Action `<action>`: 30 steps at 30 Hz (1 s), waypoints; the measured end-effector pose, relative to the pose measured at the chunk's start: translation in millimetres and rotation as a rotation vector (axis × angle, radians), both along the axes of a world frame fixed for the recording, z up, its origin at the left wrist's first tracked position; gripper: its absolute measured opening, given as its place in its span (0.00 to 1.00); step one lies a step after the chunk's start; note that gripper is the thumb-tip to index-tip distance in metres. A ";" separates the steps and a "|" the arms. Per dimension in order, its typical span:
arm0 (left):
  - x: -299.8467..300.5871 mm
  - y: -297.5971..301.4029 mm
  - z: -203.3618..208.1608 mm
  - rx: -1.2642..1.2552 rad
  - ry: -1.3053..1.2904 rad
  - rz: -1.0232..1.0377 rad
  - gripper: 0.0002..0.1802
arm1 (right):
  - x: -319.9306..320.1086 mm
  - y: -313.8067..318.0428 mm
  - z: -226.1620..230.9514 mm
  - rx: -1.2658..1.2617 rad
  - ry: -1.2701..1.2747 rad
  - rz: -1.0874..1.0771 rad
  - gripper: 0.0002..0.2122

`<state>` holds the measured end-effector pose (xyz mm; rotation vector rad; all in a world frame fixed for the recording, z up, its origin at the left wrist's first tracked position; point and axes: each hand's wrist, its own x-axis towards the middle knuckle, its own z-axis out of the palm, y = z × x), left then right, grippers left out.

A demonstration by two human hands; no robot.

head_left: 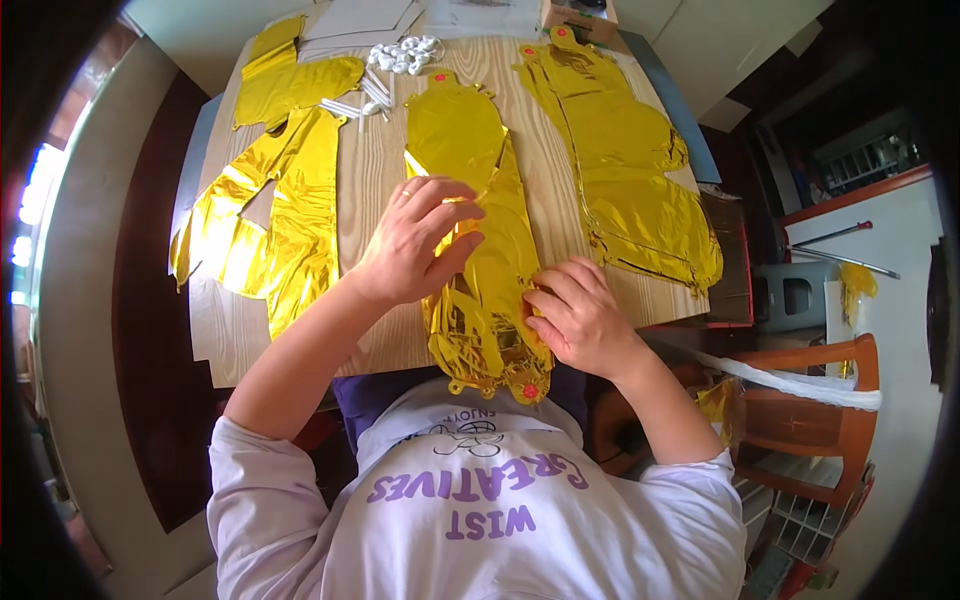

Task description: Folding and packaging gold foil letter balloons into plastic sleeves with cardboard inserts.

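gold, shiny foil (505, 240) lies on the wooden table (372, 190), partly under the left hand (425, 238) and beside the right hand (580, 315). the left is open, fingers bent. the right curls at the foil's edge; i cannot tell if it pinches. more foil pieces (630, 170) lie on both sides, with white bundles (405, 55) and white sticks (343, 108) farther up.

A wooden chair (797, 425) stands right, and a bright window (40, 190) (apparently) glares left.
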<state>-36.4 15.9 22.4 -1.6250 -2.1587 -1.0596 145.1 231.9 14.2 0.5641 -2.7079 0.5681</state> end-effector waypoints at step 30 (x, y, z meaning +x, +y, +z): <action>12.1 -34.8 -19.9 -0.274 -0.018 0.040 0.38 | -51.2 14.6 1.9 0.189 -0.105 -0.039 0.20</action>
